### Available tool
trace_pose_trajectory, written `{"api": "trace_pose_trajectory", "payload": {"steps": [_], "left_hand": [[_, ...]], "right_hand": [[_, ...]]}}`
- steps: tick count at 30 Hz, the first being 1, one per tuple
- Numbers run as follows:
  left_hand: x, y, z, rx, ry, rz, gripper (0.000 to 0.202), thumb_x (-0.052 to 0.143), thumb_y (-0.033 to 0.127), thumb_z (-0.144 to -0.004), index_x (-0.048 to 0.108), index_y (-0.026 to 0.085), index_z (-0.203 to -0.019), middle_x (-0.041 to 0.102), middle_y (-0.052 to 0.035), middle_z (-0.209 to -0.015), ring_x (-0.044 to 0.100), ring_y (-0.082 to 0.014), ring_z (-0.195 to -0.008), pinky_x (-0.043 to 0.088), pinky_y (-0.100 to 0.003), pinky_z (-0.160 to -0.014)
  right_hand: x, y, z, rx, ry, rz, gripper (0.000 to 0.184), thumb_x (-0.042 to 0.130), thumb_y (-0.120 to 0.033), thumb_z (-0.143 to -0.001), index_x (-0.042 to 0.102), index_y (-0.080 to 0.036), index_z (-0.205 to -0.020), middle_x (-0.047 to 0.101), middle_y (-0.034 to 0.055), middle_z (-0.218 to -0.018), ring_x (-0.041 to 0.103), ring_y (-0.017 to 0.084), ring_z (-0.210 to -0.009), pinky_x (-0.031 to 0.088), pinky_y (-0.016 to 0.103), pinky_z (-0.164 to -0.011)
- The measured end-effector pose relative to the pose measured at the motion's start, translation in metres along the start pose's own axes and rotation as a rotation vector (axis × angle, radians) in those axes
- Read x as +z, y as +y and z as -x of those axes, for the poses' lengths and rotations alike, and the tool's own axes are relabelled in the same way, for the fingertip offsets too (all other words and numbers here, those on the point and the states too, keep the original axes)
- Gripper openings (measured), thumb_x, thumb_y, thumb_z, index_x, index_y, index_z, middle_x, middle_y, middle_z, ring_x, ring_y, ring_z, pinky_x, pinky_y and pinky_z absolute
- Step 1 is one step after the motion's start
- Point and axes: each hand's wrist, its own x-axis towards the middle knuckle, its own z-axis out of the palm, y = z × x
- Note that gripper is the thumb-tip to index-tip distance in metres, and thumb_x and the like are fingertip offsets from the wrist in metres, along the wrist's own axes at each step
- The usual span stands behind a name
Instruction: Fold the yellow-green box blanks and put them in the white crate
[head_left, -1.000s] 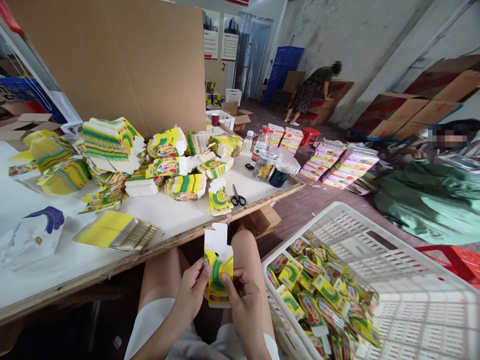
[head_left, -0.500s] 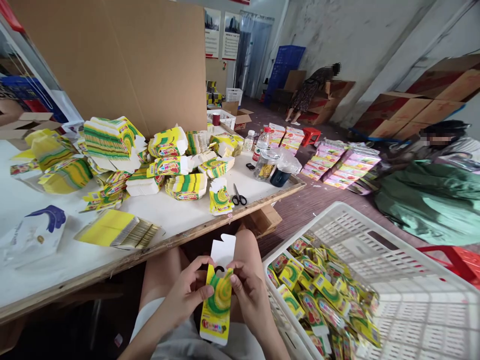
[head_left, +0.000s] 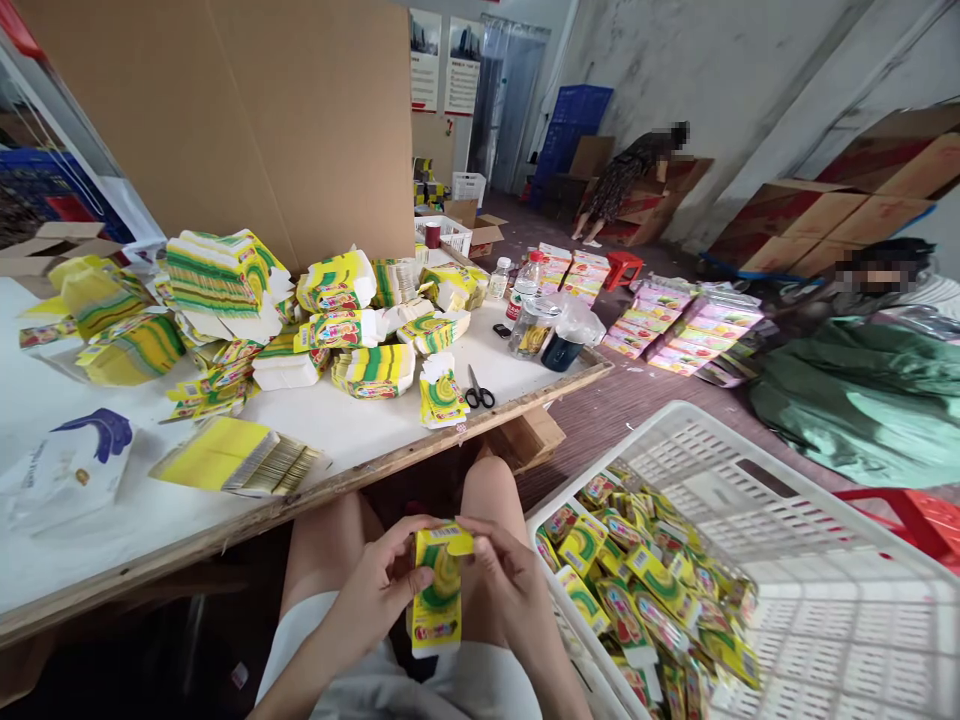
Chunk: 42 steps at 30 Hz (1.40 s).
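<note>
Above my lap I hold a small yellow and green carton [head_left: 439, 595], printed with a swirl and a barcode. My left hand [head_left: 390, 575] grips its left side, thumb across the front face. My right hand [head_left: 499, 565] pinches the top right corner, where the top flap is folded down over the opening. To the right, a white plastic crate [head_left: 817, 510] holds many similar cartons [head_left: 645, 590]. On the table ahead, a few flat cartons [head_left: 442, 392] lie beside black-handled scissors [head_left: 478, 390].
Stacks of flattened cartons [head_left: 225, 280] cover the white table [head_left: 360, 425], whose wooden edge runs just beyond my knees. Bottles [head_left: 523, 285] and jars stand at its right end. One person [head_left: 637, 180] bends over boxes behind; another sits at right near green fabric [head_left: 862, 400].
The carton's white top flap stood up and open; now it is folded down with its printed side showing. Both hands remain on the carton.
</note>
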Motion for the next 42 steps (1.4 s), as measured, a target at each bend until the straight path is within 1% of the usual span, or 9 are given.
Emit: {"api": "trace_pose_trajectory", "payload": {"steps": [4, 10, 19, 27, 33, 36, 39, 40, 42], "left_hand": [[0.003, -0.003, 0.000, 0.002, -0.045, -0.039, 0.044, 0.063, 0.035, -0.093, 0.053, 0.027, -0.135, 0.064, -0.0084, -0.135, 0.061, -0.0275, -0.120, 0.050, -0.035, -0.097], [0.002, -0.001, 0.002, -0.014, -0.070, 0.051, 0.046, 0.061, 0.037, -0.094, 0.048, 0.028, -0.137, 0.063, -0.0084, -0.135, 0.060, -0.0273, -0.122, 0.049, -0.037, -0.100], [0.004, -0.001, 0.001, -0.030, -0.024, 0.030, 0.048, 0.066, 0.039, -0.090, 0.051, 0.026, -0.133, 0.067, -0.0102, -0.127, 0.063, -0.0280, -0.116, 0.051, -0.037, -0.094], [-0.001, 0.003, -0.005, -0.114, -0.006, 0.151, 0.051, 0.075, 0.038, -0.082, 0.055, 0.022, -0.125, 0.075, -0.0091, -0.104, 0.071, -0.0249, -0.091, 0.054, -0.032, -0.077], [0.026, -0.005, -0.013, -0.042, -0.013, 0.112, 0.046, 0.072, 0.035, -0.085, 0.056, 0.020, -0.126, 0.075, -0.0111, -0.107, 0.071, -0.0254, -0.094, 0.055, -0.033, -0.080], [0.034, -0.004, -0.032, 0.109, -0.023, -0.050, 0.052, 0.061, 0.033, -0.093, 0.046, 0.023, -0.142, 0.068, -0.0143, -0.127, 0.068, -0.0278, -0.110, 0.055, -0.039, -0.094], [0.022, -0.002, -0.074, 0.374, 0.109, -0.500, 0.065, 0.060, 0.034, -0.093, 0.032, 0.023, -0.151, 0.048, -0.0175, -0.152, 0.048, -0.0316, -0.138, 0.041, -0.048, -0.113], [0.014, -0.001, -0.092, 0.444, 0.182, -0.676, 0.071, 0.062, 0.037, -0.092, 0.029, 0.021, -0.153, 0.042, -0.0191, -0.156, 0.040, -0.0337, -0.143, 0.035, -0.052, -0.117], [-0.003, -0.002, -0.127, 0.465, 0.243, -0.731, 0.077, 0.068, 0.034, -0.088, 0.030, 0.018, -0.152, 0.035, -0.0210, -0.159, 0.027, -0.0368, -0.150, 0.024, -0.059, -0.121]], "right_hand": [[0.003, -0.001, -0.002, 0.067, -0.075, 0.123, 0.039, 0.063, -0.025, -0.084, 0.064, -0.018, -0.122, 0.059, -0.0036, -0.064, 0.058, 0.016, -0.059, 0.046, 0.025, -0.054], [0.012, -0.008, -0.004, 0.011, -0.029, 0.289, 0.032, 0.057, -0.016, -0.080, 0.062, -0.020, -0.111, 0.059, -0.0056, -0.061, 0.054, 0.014, -0.050, 0.042, 0.024, -0.049], [0.018, -0.001, -0.002, 0.029, -0.004, 0.225, 0.038, 0.063, -0.014, -0.077, 0.055, -0.023, -0.114, 0.069, -0.0027, -0.070, 0.063, 0.018, -0.056, 0.046, 0.027, -0.053], [0.004, -0.005, -0.003, -0.017, -0.026, 0.176, 0.025, 0.060, -0.033, -0.091, 0.069, -0.022, -0.111, 0.072, 0.0034, -0.079, 0.067, 0.020, -0.066, 0.053, 0.028, -0.061], [-0.003, 0.003, 0.001, -0.030, 0.106, 0.043, 0.020, 0.063, -0.039, -0.090, 0.065, -0.021, -0.097, 0.069, 0.0036, -0.077, 0.067, 0.021, -0.069, 0.053, 0.029, -0.061], [-0.027, -0.005, 0.003, -0.215, 0.325, 0.254, 0.012, 0.063, -0.034, -0.091, 0.065, -0.022, -0.089, 0.066, 0.0040, -0.080, 0.061, 0.021, -0.072, 0.049, 0.032, -0.065], [-0.059, -0.017, 0.005, -0.353, 0.618, 0.613, 0.014, 0.064, -0.036, -0.088, 0.066, -0.023, -0.084, 0.063, 0.0084, -0.091, 0.058, 0.028, -0.088, 0.043, 0.044, -0.083], [-0.067, -0.019, 0.006, -0.360, 0.667, 0.689, 0.017, 0.064, -0.039, -0.088, 0.067, -0.023, -0.085, 0.062, 0.0095, -0.093, 0.057, 0.030, -0.092, 0.041, 0.048, -0.087], [-0.076, -0.020, 0.010, -0.351, 0.649, 0.725, 0.019, 0.062, -0.041, -0.088, 0.067, -0.023, -0.086, 0.063, 0.0101, -0.094, 0.058, 0.031, -0.093, 0.041, 0.048, -0.087]]}}
